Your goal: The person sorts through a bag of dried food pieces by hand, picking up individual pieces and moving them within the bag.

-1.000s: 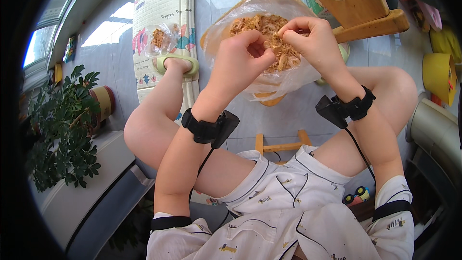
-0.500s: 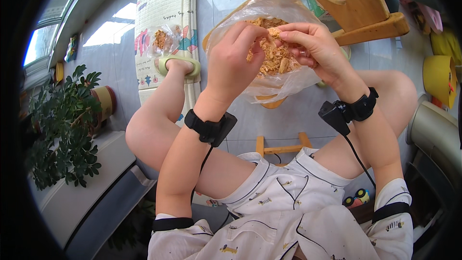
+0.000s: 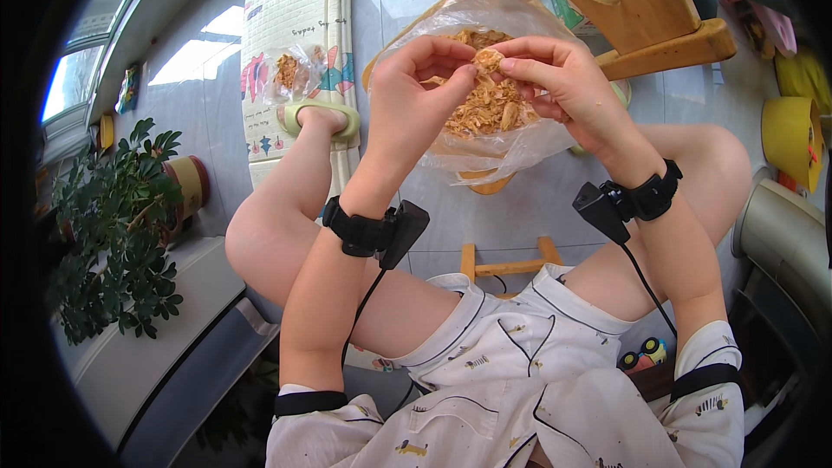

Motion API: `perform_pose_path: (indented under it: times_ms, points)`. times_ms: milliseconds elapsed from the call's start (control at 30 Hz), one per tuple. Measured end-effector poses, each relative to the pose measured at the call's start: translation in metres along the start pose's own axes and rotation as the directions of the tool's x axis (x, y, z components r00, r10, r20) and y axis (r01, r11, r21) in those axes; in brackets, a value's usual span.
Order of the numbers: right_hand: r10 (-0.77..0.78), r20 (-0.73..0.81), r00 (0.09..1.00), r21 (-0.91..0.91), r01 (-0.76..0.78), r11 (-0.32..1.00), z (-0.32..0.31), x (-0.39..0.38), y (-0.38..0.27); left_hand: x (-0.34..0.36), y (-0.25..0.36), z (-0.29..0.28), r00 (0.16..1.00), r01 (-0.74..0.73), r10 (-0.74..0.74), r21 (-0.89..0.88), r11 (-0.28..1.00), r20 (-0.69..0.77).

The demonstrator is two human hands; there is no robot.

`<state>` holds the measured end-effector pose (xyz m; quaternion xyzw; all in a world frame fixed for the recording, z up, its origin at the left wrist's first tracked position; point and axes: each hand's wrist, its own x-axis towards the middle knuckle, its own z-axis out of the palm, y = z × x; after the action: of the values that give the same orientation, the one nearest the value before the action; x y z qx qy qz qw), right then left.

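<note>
A leafy plant [image 3: 121, 234] stands at left; upper left, a small clear bag [image 3: 295, 74] lies on a patterned mat [image 3: 299, 0]. At upper centre, the left hand [image 3: 412, 100] and, opposite, the right hand [image 3: 572, 91] pinch a small orange-brown piece [image 3: 489, 60] in their grip, above shreds [image 3: 485, 110] in a plastic bag [image 3: 485, 158] on a wooden chair [image 3: 641, 4].

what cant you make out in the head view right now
Head view:
Underside of the small piece: hidden by its top and the right hand.
Whether the left hand pinches it too: too small to tell.
Some of the shreds: covered by both hands.
Top of the wooden chair: cut off by the upper edge.
</note>
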<state>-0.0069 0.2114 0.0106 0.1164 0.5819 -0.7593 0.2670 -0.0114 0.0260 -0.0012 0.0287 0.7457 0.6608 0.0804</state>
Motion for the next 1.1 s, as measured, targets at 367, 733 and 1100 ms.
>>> perform_pose_path:
  times_ms: [367,733,1100]
  points:
    - [-0.359,0.053,0.932,-0.429,0.346,0.834,0.011,-0.002,0.007,0.001,-0.005,0.000,0.992,0.107,-0.111,0.065,0.992,0.067]
    - [-0.340,0.011,0.940,-0.404,0.315,0.859,0.008,0.001,0.010,0.002,-0.002,-0.001,0.982,0.186,-0.185,-0.055,0.981,0.032]
    - [-0.382,-0.006,0.924,-0.528,0.321,0.786,0.015,-0.003,0.012,0.000,-0.002,0.001,0.973,0.214,-0.214,0.007,0.977,0.087]
